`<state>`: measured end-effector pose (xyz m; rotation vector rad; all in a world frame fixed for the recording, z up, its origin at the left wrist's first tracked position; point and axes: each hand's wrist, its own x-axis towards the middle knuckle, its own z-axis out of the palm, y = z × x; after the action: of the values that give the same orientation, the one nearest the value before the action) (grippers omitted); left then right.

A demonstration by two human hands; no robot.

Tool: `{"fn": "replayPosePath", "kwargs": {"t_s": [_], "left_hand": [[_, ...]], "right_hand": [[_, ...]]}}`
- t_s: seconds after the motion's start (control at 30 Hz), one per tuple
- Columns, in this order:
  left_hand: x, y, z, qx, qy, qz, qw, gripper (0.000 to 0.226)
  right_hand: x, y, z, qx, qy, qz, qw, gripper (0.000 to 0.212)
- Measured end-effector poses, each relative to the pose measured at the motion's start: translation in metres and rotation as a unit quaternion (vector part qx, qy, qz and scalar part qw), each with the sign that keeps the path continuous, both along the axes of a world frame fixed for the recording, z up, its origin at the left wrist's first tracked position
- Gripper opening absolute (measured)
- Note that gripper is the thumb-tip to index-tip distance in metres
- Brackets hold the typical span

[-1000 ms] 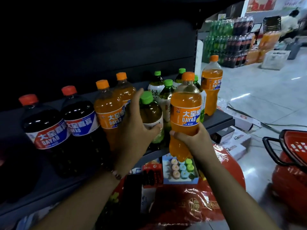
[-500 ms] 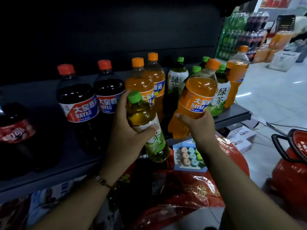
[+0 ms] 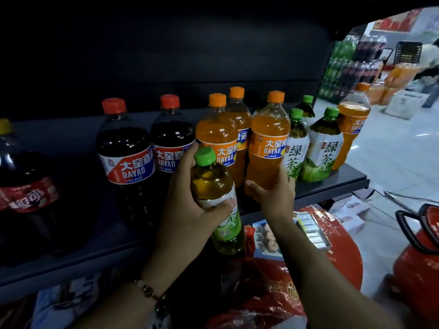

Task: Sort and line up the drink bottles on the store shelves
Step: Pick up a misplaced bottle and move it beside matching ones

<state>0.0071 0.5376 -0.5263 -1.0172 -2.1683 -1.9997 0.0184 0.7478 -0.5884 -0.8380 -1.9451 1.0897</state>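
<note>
My left hand (image 3: 187,210) grips a green-capped tea bottle (image 3: 215,186) held off the dark shelf (image 3: 332,184), in front of its edge. My right hand (image 3: 275,195) grips the base of an orange-capped orange soda bottle (image 3: 269,143) standing upright on the shelf beside two other orange soda bottles (image 3: 217,136). Left of them stand two dark cola bottles (image 3: 126,153) with red caps. To the right are three green tea bottles (image 3: 320,148), and a lone orange soda bottle (image 3: 352,124) stands at the shelf's right end.
A dark cola bottle with a red label (image 3: 21,186) stands at far left. Below the shelf lie red packages (image 3: 273,293) and small boxes. A red shopping basket (image 3: 425,233) sits on the floor at right. Stacked drinks (image 3: 351,65) fill the background aisle.
My right hand has set the tilted orange soda bottle upright on the shelf next to the other orange ones. My left hand still holds the tea bottle, now tilted less.
</note>
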Motion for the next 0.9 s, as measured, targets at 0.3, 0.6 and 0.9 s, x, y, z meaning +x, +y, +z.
{"fn": "replayPosePath", "kwargs": {"t_s": [0.3,0.6,0.9], "left_hand": [[0.003,0.005,-0.001,-0.006,-0.005,-0.012,1.000,0.104],[0.008,0.010,0.006,0.042,-0.038,-0.004,0.998,0.102],[0.026,0.008,0.023,0.087,-0.033,-0.014,0.996,0.100]], "right_hand": [[-0.005,0.000,-0.007,-0.045,-0.025,-0.023,0.998,0.091],[0.050,-0.036,0.045,-0.072,0.051,0.124,0.988,0.039],[0.123,-0.065,0.060,-0.002,-0.093,0.337,0.937,0.061]]}}
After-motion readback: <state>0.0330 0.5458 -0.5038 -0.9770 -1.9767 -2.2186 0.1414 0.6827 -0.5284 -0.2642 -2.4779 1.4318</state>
